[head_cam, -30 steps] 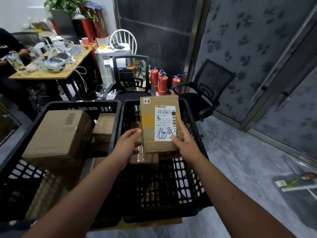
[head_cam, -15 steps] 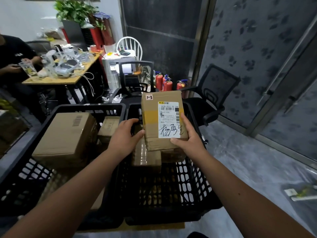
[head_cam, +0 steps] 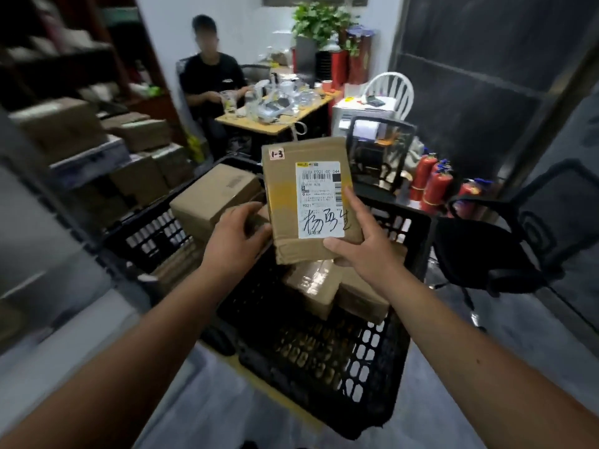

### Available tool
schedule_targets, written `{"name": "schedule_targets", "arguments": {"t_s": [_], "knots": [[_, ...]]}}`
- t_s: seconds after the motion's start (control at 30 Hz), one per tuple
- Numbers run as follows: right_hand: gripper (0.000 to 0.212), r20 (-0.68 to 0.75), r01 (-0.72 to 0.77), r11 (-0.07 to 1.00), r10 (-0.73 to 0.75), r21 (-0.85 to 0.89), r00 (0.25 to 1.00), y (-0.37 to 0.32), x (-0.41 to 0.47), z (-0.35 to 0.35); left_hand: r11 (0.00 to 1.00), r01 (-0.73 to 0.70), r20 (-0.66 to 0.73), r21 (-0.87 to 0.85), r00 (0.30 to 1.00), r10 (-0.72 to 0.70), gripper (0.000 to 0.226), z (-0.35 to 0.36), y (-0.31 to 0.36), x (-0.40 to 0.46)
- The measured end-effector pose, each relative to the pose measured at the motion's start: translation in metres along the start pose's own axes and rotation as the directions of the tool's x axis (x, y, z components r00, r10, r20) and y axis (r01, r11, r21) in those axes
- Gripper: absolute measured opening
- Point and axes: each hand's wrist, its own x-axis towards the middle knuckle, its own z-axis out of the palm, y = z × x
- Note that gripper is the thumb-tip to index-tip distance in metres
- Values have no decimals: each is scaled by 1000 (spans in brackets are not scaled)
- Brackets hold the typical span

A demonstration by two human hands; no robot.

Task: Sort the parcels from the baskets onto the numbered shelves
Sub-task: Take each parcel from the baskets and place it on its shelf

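While both hands are holding the parcel (head_cam: pixel 309 202) upright above the basket (head_cam: pixel 327 361), the right hand (head_cam: pixel 363 246) is pinching its lower right corner and the left hand (head_cam: pixel 238 236) is curling round its left edge. That shallow edge grip is risking a slip back among the parcels below, and the shelves (head_cam: pixel 97 150) off to the left hand's side are looking blurred, so misreading the "1-3" tag (head_cam: pixel 277 154) could be sending it to the wrong one.
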Motion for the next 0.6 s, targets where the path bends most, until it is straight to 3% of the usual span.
{"name": "schedule_targets", "arguments": {"t_s": [0.13,0.27,0.43,0.6], "knots": [[89,164,90,995,-83,-35,983,-16,-2,26,994,112,-191,7,976,-109,38,-36,3,-55],[90,393,164,986,-144,-16,908,-32,-13,74,965,263,-359,-13,899,-250,34,-80,-2,-125],[82,644,195,981,-159,15,748,-49,-46,157,859,512,-511,1,738,-440,49,-136,-28,-227],[78,778,167,980,-189,109,599,-64,-97,241,770,634,-612,-74,581,-537,47,-181,-47,-318]]}}
